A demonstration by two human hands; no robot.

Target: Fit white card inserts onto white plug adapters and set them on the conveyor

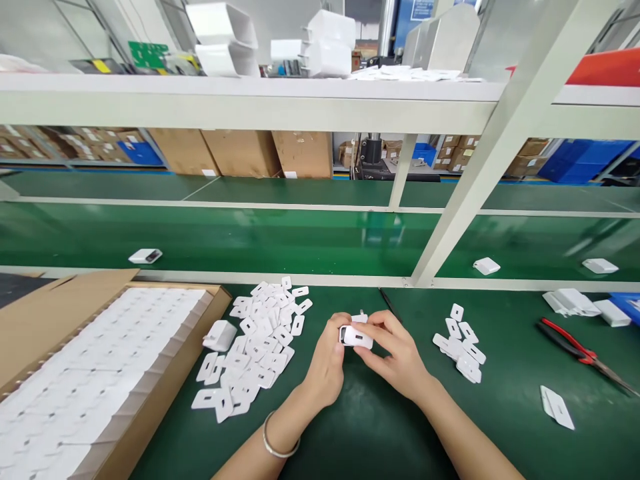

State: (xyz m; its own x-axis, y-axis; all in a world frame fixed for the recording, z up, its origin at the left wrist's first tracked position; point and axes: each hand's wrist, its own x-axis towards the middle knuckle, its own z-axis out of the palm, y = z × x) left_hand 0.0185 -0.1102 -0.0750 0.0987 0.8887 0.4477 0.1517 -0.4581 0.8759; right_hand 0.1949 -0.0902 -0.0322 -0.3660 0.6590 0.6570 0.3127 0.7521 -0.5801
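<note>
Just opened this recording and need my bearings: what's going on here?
A person at a green workbench holds a small white part between the left hand and right hand. A big pile of flat white pieces lies to the left, beside an open carton. A smaller pile and red-and-black pliers lie to the right.

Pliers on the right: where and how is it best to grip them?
Probably by both handles of the pliers, from above, with the right hand once free: they lie flat, red and black handles toward the hand, narrow metal nose pointing away.
</note>
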